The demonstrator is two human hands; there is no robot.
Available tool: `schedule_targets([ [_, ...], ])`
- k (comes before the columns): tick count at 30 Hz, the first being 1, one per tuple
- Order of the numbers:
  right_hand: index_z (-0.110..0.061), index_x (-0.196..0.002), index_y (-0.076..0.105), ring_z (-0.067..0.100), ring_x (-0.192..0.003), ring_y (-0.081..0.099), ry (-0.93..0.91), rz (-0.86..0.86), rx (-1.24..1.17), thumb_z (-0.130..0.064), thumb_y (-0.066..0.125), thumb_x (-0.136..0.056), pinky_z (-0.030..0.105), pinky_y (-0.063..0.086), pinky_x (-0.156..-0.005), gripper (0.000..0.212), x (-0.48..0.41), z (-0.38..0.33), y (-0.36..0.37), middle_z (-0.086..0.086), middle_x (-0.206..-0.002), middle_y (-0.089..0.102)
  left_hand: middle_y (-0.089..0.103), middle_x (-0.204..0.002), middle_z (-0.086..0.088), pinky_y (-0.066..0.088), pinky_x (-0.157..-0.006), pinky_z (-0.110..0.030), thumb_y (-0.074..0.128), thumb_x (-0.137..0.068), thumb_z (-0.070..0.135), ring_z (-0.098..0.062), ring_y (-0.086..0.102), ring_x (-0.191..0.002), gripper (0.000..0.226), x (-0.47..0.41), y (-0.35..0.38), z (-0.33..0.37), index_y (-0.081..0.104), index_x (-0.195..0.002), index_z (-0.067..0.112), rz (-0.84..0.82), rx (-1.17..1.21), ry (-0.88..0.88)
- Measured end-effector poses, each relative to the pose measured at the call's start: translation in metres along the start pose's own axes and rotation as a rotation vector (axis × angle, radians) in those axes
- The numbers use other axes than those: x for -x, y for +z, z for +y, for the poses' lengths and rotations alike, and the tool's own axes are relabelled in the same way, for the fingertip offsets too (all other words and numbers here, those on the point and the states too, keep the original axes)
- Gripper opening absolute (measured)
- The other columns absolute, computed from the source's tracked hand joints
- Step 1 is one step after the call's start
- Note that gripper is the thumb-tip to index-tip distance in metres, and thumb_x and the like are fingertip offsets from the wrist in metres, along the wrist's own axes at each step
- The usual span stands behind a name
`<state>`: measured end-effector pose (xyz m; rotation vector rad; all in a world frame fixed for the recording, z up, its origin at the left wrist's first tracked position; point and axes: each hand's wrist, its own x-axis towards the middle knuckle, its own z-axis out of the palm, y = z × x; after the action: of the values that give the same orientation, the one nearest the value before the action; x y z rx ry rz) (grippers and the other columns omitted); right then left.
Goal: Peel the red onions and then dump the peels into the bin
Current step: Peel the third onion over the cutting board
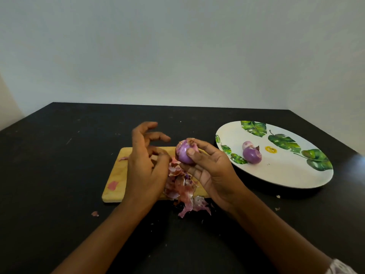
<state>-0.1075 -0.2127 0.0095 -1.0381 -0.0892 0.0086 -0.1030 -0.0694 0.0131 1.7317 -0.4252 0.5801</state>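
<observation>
Right hand (209,171) pinches a small glossy purple peeled onion (185,153) between thumb and fingers, raised over the pale wooden chopping board (115,175), probably so scraps fall there; left hand (146,165) is blurred, fingers loosely curled beside the onion, whether it grips a shred I cannot tell; a heap of papery pink peels (181,186) spills off the board's near edge; right of the board, a white leaf-printed plate (296,175) keeps two peeled onions (251,153) apart from waste; matte black table (59,175), bare pale wall beyond the board; no bin visible.
</observation>
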Motion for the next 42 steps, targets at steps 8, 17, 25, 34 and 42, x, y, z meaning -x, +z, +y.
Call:
schedule_targets([
  [8, -0.009, -0.108, 0.067, 0.020, -0.102, 0.068, 0.039, -0.088, 0.126, -0.024, 0.059, -0.080, 0.032, 0.055, -0.089, 0.032, -0.002, 0.003, -0.002, 0.009, -0.106, 0.072, 0.071, -0.090, 0.013, 0.048, -0.072, -0.008, 0.065, -0.082, 0.009, 0.001, 0.065, -0.087, 0.019, -0.004, 0.000, 0.002, 0.068, -0.093, 0.023, -0.094, 0.090, 0.022],
  [17, -0.014, -0.105, 0.070, 0.028, -0.108, 0.065, -0.054, -0.114, 0.221, -0.024, 0.072, -0.078, 0.035, 0.054, -0.090, 0.029, -0.001, -0.001, -0.005, 0.014, -0.112, 0.070, 0.066, -0.094, 0.016, 0.050, -0.070, -0.010, 0.065, -0.086, 0.025, 0.000, 0.064, -0.088, 0.016, -0.005, -0.003, -0.006, 0.065, -0.101, 0.021, -0.104, -0.038, 0.149],
  [25, -0.024, -0.113, 0.064, 0.020, -0.111, 0.063, -0.225, -0.152, 0.366, -0.006, 0.079, -0.059, 0.028, 0.055, -0.083, 0.059, 0.003, -0.005, -0.002, -0.001, -0.116, 0.068, 0.052, -0.059, 0.006, 0.040, -0.044, -0.026, 0.036, -0.089, 0.056, -0.010, 0.051, -0.052, 0.040, -0.005, -0.008, -0.010, 0.051, -0.076, 0.020, -0.170, -0.416, 0.261],
  [34, -0.017, -0.114, 0.063, 0.021, -0.102, 0.068, -0.065, -0.139, 0.200, -0.011, 0.078, -0.072, 0.027, 0.055, -0.082, 0.045, 0.005, -0.005, 0.003, 0.001, -0.104, 0.073, 0.047, -0.060, -0.001, 0.033, -0.045, -0.016, 0.041, -0.091, 0.037, -0.005, 0.041, -0.050, 0.033, 0.001, 0.005, -0.010, 0.046, -0.070, 0.012, -0.126, -0.013, 0.010],
  [42, -0.014, -0.117, 0.063, 0.023, -0.108, 0.066, -0.044, -0.190, 0.161, -0.003, 0.069, -0.075, 0.027, 0.055, -0.082, 0.044, 0.005, -0.008, 0.001, 0.008, -0.117, 0.068, 0.053, -0.060, 0.001, 0.040, -0.048, -0.018, 0.040, -0.095, 0.040, -0.006, 0.048, -0.053, 0.034, -0.001, 0.005, -0.009, 0.051, -0.071, 0.020, -0.168, 0.057, -0.037],
])
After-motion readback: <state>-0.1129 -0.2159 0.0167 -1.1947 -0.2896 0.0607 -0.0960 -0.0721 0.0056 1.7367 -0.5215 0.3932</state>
